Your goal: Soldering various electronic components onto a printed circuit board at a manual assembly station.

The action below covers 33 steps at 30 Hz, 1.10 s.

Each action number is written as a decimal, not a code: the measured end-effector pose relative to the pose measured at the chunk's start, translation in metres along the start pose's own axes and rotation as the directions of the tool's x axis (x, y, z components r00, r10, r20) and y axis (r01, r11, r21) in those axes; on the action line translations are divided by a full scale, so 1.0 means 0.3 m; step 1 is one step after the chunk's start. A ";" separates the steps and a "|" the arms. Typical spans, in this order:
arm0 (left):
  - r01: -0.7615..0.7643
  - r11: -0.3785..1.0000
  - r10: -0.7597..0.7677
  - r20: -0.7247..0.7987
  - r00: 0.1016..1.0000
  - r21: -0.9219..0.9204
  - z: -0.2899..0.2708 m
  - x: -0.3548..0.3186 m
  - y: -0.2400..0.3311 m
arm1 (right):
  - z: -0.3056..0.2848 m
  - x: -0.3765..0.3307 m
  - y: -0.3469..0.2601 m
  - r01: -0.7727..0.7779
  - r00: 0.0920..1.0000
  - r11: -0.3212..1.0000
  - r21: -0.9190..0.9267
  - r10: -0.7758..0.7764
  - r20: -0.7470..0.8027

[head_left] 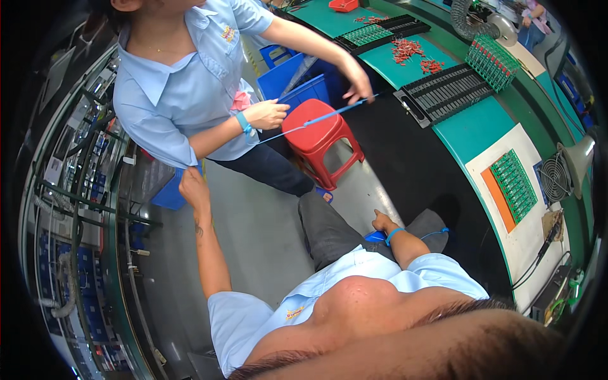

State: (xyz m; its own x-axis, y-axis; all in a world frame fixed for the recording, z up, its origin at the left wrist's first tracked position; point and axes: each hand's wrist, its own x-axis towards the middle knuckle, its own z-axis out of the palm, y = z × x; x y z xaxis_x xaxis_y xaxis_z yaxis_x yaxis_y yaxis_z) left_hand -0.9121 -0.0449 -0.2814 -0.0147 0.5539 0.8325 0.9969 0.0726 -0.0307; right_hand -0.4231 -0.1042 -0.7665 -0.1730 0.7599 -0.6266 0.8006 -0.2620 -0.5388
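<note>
My left hand (194, 189) is raised on the left, its fingers closed at the edge of a co-worker's light blue sleeve (180, 155). Low over my lap, my right hand (384, 222) has a finger stretched out and nothing visible in it. A blue wrist strap (395, 234) circles that wrist; a blue cord shows beside the forearm. Standing opposite, the co-worker holds a blue cord (323, 118) between one hand (267, 115) and the other hand (359, 81). A blue band (244, 123) is around one of the co-worker's wrists.
A red plastic stool (315, 126) stands between us, with blue bins (304, 85) behind it. The bench on the right holds green circuit boards (514, 185), a black slotted rack (449, 95), scattered red components (405, 50) and a fan (555, 180). Shelving (82, 190) lines the left.
</note>
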 end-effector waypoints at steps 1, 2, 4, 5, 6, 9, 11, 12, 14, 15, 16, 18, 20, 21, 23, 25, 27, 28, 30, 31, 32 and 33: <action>0.004 1.000 -0.003 -0.005 1.000 0.020 0.001 0.006 -0.010 | -0.009 -0.014 -0.006 -0.006 1.000 1.000 0.023 0.006 0.001; 0.007 0.999 -0.006 -0.010 1.000 0.041 0.003 0.010 -0.017 | -0.020 -0.031 -0.014 -0.013 1.000 0.999 0.047 0.013 0.002; 0.010 0.998 -0.009 -0.018 1.000 0.061 0.014 0.015 -0.020 | -0.041 -0.069 -0.032 -0.017 1.000 0.997 0.070 0.017 0.001; 0.001 0.999 0.000 -0.027 1.000 0.040 0.022 0.017 -0.018 | -0.050 -0.084 -0.040 -0.013 1.000 0.996 0.087 0.014 -0.014; -0.007 1.000 0.007 -0.038 0.999 0.021 0.032 0.018 -0.012 | -0.057 -0.095 -0.046 -0.006 1.000 0.995 0.103 0.009 -0.029; -0.019 0.999 0.020 -0.014 1.000 0.036 0.074 0.038 0.015 | -0.066 -0.100 -0.055 0.014 0.998 0.991 0.131 -0.005 -0.063; -0.011 0.996 0.008 0.032 0.999 0.089 0.111 0.067 0.044 | -0.067 -0.094 -0.053 -0.002 0.999 0.987 0.159 0.010 -0.053; -0.022 0.999 0.019 0.053 0.998 0.047 0.131 0.084 0.065 | -0.068 -0.094 -0.052 -0.012 0.999 0.985 0.173 0.020 -0.045; -0.025 1.000 0.026 0.103 0.994 -0.011 0.170 0.132 0.111 | -0.078 -0.102 -0.056 -0.027 0.999 0.981 0.194 0.034 -0.035; -0.004 1.000 0.006 0.171 0.985 -0.015 0.187 0.164 0.134 | -0.085 -0.113 -0.060 -0.037 0.999 0.974 0.222 0.045 -0.030; 0.021 0.999 -0.013 0.230 0.973 -0.031 0.205 0.198 0.157 | -0.095 -0.126 -0.065 -0.050 0.998 0.965 0.258 0.057 -0.020; -0.060 0.998 0.066 0.256 0.965 -0.032 0.236 0.267 0.195 | -0.116 -0.154 -0.077 -0.081 0.996 0.931 0.356 0.085 0.005; -0.002 0.997 0.021 0.259 0.966 -0.074 0.272 0.320 0.232 | -0.131 -0.175 -0.083 -0.119 0.993 0.880 0.459 0.116 0.035; 0.005 0.997 0.013 0.253 0.967 -0.072 0.287 0.342 0.242 | -0.137 -0.178 -0.082 -0.132 0.991 0.856 0.499 0.129 0.040; 0.062 0.989 -0.033 0.207 0.978 -0.137 0.314 0.385 0.250 | -0.140 -0.170 -0.070 -0.132 0.991 0.855 0.502 0.131 0.037; 0.060 0.988 -0.032 0.192 0.981 -0.141 0.325 0.421 0.235 | -0.133 -0.147 -0.045 -0.120 0.992 0.860 0.497 0.125 0.022; 0.056 0.987 -0.024 0.206 0.978 -0.152 0.322 0.453 0.201 | -0.117 -0.118 -0.015 -0.096 0.994 0.863 0.496 0.112 -0.002; 0.063 0.986 -0.026 0.229 0.973 -0.156 0.319 0.468 0.180 | -0.110 -0.100 -0.001 -0.083 0.994 0.864 0.496 0.104 -0.015; 0.067 0.988 -0.036 0.213 0.976 -0.141 0.318 0.487 0.142 | -0.097 -0.070 0.027 -0.086 0.994 0.853 0.515 0.108 -0.013; 0.077 0.989 -0.049 0.217 0.975 -0.124 0.320 0.495 0.122 | -0.087 -0.057 0.038 -0.092 0.993 0.838 0.538 0.114 -0.008; 0.087 0.990 -0.062 0.220 0.974 -0.108 0.325 0.503 0.103 | -0.079 -0.044 0.048 -0.096 0.993 0.823 0.560 0.119 -0.004; 0.105 0.990 -0.082 0.233 0.969 -0.090 0.332 0.513 0.084 | -0.073 -0.031 0.055 -0.099 0.993 0.808 0.581 0.122 0.000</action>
State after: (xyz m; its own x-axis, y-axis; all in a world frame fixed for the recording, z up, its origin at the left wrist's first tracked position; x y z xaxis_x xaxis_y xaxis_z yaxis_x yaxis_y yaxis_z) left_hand -0.8970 0.1248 -0.2090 -0.1138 0.7240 0.6803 0.9927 0.0553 0.1072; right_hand -0.3958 -0.1026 -0.7571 -0.0738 0.7224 -0.6876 0.3311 -0.6326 -0.7001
